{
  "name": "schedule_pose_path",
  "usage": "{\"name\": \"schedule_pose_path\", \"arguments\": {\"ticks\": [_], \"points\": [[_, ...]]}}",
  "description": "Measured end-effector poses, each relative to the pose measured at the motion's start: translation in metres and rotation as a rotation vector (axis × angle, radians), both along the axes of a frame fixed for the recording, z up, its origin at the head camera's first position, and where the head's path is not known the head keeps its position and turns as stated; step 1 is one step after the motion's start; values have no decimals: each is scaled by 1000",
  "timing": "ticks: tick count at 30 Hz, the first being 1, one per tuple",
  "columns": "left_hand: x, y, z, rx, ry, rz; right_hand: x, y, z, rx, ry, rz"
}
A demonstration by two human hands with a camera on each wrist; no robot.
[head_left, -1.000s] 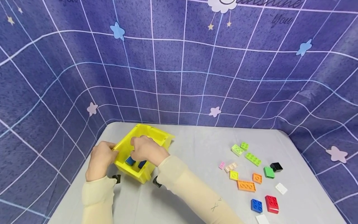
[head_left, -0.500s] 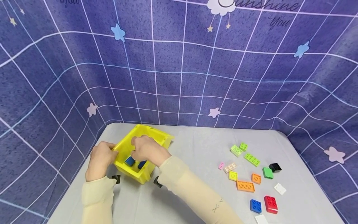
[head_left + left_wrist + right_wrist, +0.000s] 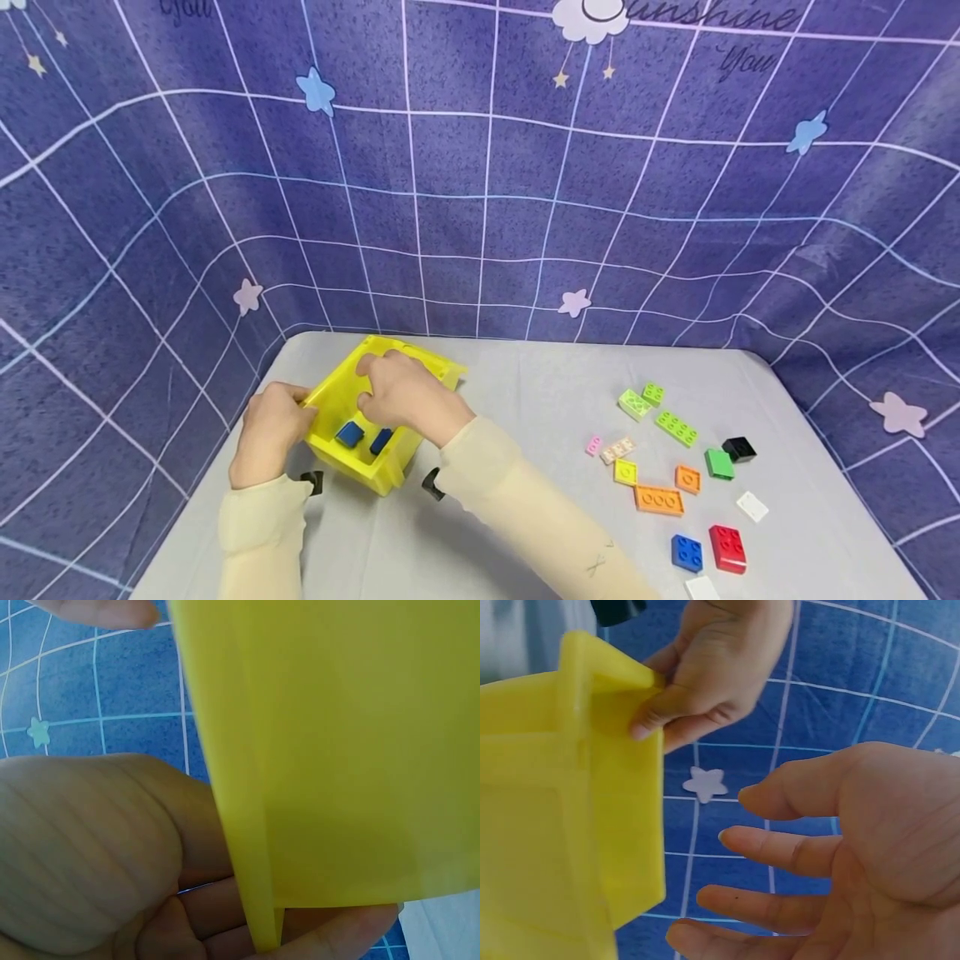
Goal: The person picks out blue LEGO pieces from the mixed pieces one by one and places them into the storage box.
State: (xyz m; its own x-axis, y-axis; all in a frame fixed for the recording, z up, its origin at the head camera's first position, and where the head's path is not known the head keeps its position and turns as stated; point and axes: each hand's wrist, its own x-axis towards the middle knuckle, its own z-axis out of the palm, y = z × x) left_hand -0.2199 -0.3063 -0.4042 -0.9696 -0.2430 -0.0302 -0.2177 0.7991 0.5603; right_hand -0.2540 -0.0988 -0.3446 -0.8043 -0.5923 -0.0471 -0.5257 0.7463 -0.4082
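Observation:
A yellow plastic bin (image 3: 354, 469) is tilted at the left end of the table, with two dark blue bricks lying in its low end: one brick (image 3: 349, 434) by the left wall, the other brick (image 3: 381, 441) beside it. My left hand (image 3: 272, 427) grips the bin's left rim, thumb on the inner side and fingers outside, as the right wrist view shows. Over the bin's opening is my right hand (image 3: 411, 395). In the right wrist view its fingers (image 3: 780, 851) are spread and loosely straight, with nothing between them.
Loose bricks lie on the right half of the table: lime bricks (image 3: 677, 428), an orange brick (image 3: 660, 500), a blue brick (image 3: 687, 552), a red brick (image 3: 727, 548), a black brick (image 3: 739, 450) and several others. A purple star-patterned curtain (image 3: 480, 208) stands behind the table.
My right hand has shifted slightly up and to the right over the bin, its fingers opening out. More of the two blue bricks shows. The left hand keeps its grip on the rim.

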Motion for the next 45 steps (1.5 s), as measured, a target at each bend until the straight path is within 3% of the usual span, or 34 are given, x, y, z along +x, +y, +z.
{"name": "schedule_pose_path", "arguments": {"ticks": [13, 25, 35, 45], "points": [[1, 3, -2, -12, 9, 0, 12, 41, 27, -88, 176, -24], [1, 4, 0, -18, 32, 8, 26, 96, 31, -170, 197, -132], [4, 4, 3, -20, 35, 8, 35, 157, 17, -245, 269, -220], [1, 3, 0, -26, 23, 4, 51, 226, -8, -220, 302, -337]]}}
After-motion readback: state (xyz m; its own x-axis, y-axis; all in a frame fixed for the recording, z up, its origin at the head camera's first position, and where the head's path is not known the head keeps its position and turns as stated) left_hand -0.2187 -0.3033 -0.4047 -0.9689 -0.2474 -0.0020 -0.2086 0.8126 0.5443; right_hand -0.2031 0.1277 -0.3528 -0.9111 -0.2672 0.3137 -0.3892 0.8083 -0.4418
